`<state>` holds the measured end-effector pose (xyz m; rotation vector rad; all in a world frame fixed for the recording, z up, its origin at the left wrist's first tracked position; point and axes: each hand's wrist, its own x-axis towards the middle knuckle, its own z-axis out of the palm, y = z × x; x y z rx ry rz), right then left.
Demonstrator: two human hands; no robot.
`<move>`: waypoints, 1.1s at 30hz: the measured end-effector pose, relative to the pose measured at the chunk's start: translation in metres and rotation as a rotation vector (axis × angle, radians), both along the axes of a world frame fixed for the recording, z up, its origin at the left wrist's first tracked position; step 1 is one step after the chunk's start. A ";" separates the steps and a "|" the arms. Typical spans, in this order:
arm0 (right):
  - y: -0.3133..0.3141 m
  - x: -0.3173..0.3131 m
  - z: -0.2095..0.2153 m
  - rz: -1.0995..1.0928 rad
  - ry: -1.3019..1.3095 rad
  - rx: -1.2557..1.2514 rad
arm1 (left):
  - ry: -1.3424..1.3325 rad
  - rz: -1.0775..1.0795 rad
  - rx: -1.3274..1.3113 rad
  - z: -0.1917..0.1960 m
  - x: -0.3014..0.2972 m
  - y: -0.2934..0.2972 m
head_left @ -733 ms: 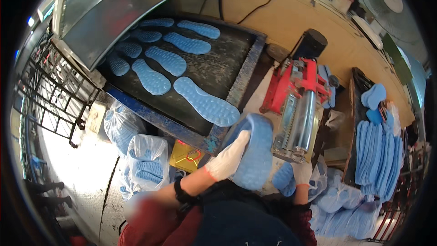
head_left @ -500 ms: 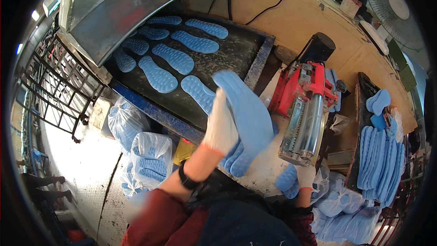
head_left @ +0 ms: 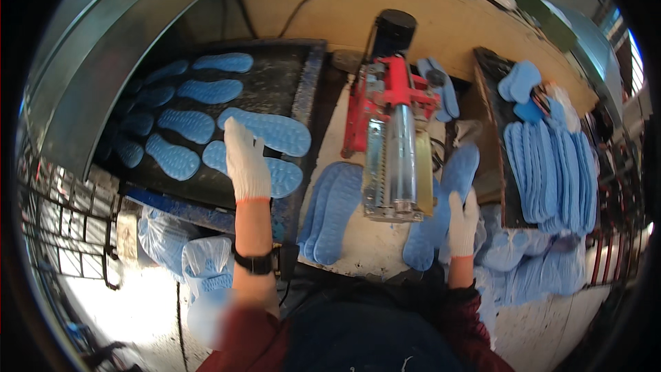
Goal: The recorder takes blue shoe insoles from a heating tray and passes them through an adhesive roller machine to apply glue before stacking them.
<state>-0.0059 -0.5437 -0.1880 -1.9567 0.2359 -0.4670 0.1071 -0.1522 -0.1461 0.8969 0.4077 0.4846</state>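
My left hand [head_left: 246, 165], in a white knit glove, reaches over a dark flat bed. Its fingers are stretched out on top of the left end of a blue dimpled insole [head_left: 286, 132]. Just below, another insole [head_left: 286, 178] is partly covered by the hand. My right hand [head_left: 463, 226], gloved too, has its fingers round the lower part of a blurred blue insole [head_left: 460, 171], raised beside the roller of a red machine [head_left: 399, 89]. Under that roller's right side lies one more insole [head_left: 418, 244].
Several insoles overlap left of the roller [head_left: 334, 217]. More lie in rows on the bed [head_left: 172, 158]. A rack board at right bears a thick row of insoles [head_left: 551, 172]. Bagged insoles [head_left: 530, 269] sit beneath it, and other bags [head_left: 165, 234] below the bed.
My left hand has moved forward with its insole, which now lies across the bed. My right hand has come out from behind the roller with an insole raised. The view has turned right.
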 end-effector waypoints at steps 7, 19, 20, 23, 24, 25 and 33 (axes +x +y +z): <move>0.031 0.042 0.087 0.161 -0.435 -0.756 | -0.435 -0.507 0.070 0.073 -0.056 -0.113; 0.048 0.006 -0.032 0.078 0.074 0.178 | -0.262 -0.758 0.501 -0.031 -0.030 -0.088; 0.056 0.008 -0.064 0.164 0.009 0.175 | -0.146 -0.812 0.431 -0.036 -0.040 -0.085; 0.069 0.020 -0.130 0.273 0.027 -0.436 | -0.085 -0.944 0.224 -0.018 -0.065 -0.084; 0.077 0.023 -0.138 0.255 -0.163 -1.304 | -0.137 -0.938 0.371 0.003 -0.083 -0.081; 0.091 0.024 -0.138 0.285 -0.198 -1.282 | 0.018 -0.965 0.246 -0.026 -0.094 -0.066; 0.104 0.030 -0.145 0.319 -0.100 -0.258 | 0.067 -0.743 -0.453 0.050 -0.105 -0.042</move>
